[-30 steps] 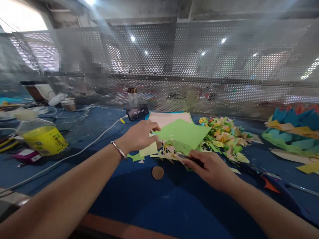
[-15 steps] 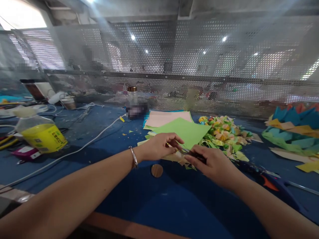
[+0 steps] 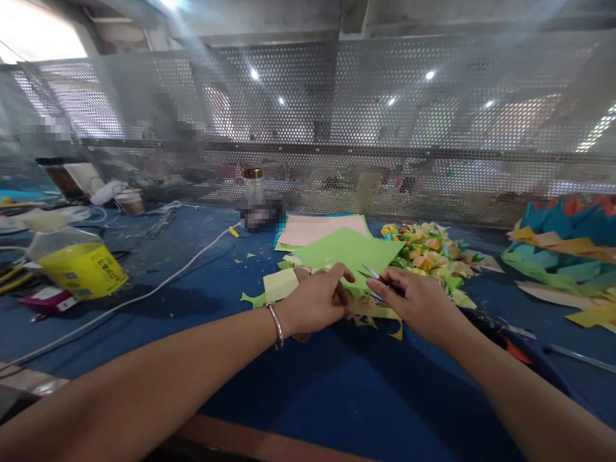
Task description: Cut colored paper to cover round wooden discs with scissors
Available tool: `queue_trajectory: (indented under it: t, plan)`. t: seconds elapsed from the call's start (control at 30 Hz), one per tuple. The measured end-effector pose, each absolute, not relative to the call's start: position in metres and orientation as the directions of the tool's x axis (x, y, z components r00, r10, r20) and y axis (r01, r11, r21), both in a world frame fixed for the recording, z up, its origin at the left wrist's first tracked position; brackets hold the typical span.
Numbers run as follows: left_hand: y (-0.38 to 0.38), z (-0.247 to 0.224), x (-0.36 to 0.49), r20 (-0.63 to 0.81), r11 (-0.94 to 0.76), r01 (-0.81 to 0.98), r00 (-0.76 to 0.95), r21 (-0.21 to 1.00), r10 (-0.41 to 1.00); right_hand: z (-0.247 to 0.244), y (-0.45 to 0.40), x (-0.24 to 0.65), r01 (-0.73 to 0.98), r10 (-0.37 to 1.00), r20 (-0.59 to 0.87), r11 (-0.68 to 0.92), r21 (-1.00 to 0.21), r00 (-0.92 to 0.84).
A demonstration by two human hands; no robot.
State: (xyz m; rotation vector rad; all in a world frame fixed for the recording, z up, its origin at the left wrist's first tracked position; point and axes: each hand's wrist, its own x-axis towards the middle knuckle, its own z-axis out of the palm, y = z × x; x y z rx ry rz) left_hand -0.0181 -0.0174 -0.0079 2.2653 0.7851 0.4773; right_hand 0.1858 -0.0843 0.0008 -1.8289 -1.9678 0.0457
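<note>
My right hand is closed on a pair of small scissors, whose blades point left, slightly parted, above a green paper sheet. My left hand, with a silver bangle at the wrist, is over the near edge of the paper scraps. Its fingers are bent but apart, and nothing shows between them; the fingertips are partly hidden. Under that hand a round wooden disc is mostly covered. A pale yellow paper piece lies left of the hand.
Folded paper flowers are heaped behind my right hand. A blue tool with an orange trigger lies beside my right forearm. Layered paper petals stand far right. At left are a yellow-labelled bottle and a white cable.
My left hand has moved down and slightly right, away from the scissors, and now covers most of the wooden disc. The scissors have risen a little and their blades show.
</note>
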Motion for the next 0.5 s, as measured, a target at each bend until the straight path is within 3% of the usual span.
queue_trajectory:
  t: [0.13,0.37,0.5]
  plan:
    - [-0.016,-0.009,-0.020,0.121,-0.578,0.383,0.751,0.720,0.649,-0.006,-0.081,0.190,0.985,0.986,0.159,-0.019,-0.173,0.047]
    - [-0.017,0.006,-0.033,0.105,-0.514,0.383,0.716,0.768,0.690,-0.008,-0.087,0.186,0.993,0.988,0.142,-0.048,-0.105,0.063]
    - [-0.018,0.008,-0.032,0.155,-0.610,0.473,0.696,0.636,0.701,-0.011,-0.089,0.185,0.996,0.988,0.147,-0.041,-0.077,0.052]
